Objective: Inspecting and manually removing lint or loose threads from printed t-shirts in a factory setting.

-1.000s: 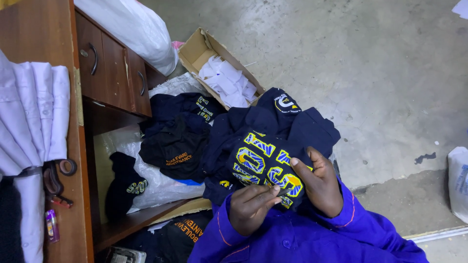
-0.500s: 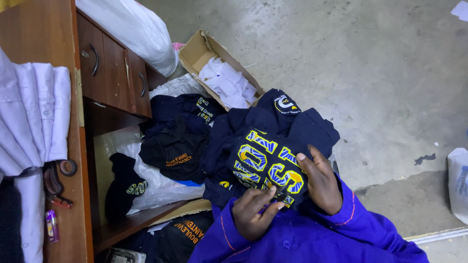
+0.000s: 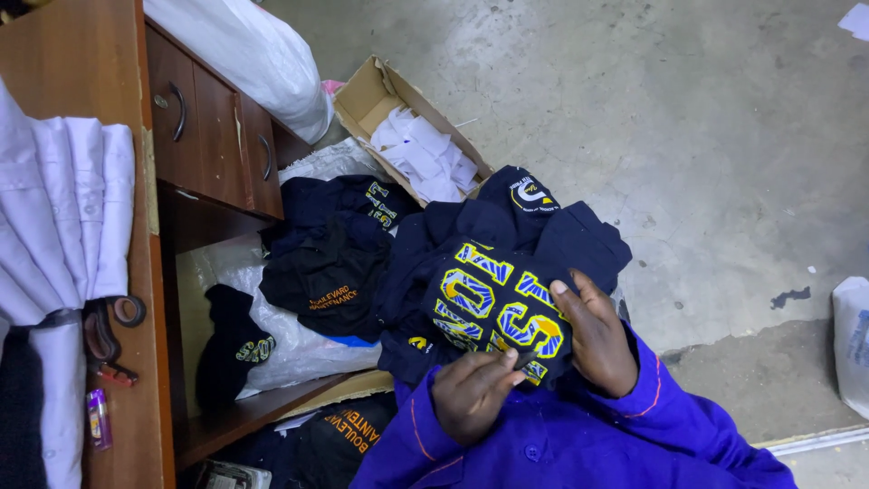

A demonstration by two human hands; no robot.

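Note:
A navy garment (image 3: 493,299) with big yellow-and-blue letters lies spread over my lap. My right hand (image 3: 593,337) rests on its right side, fingers wrapped over the printed area and gripping the cloth. My left hand (image 3: 471,394) is bunched at the garment's near edge, fingertips pinching at a small dark bit by the letters; what it pinches is too small to tell. Both sleeves are bright blue. More navy pieces (image 3: 534,195) with a round badge lie just beyond.
A pile of dark garments (image 3: 330,263) on white plastic sits left of my lap. An open cardboard box (image 3: 362,95) of white scraps lies on the concrete floor. A wooden cabinet (image 3: 213,136) stands at left, with scissors (image 3: 109,326) and white cloth (image 3: 63,208) on top.
My left hand has drawn back toward my body and closed up at the garment's near edge. My right hand has shifted slightly on the printed cloth.

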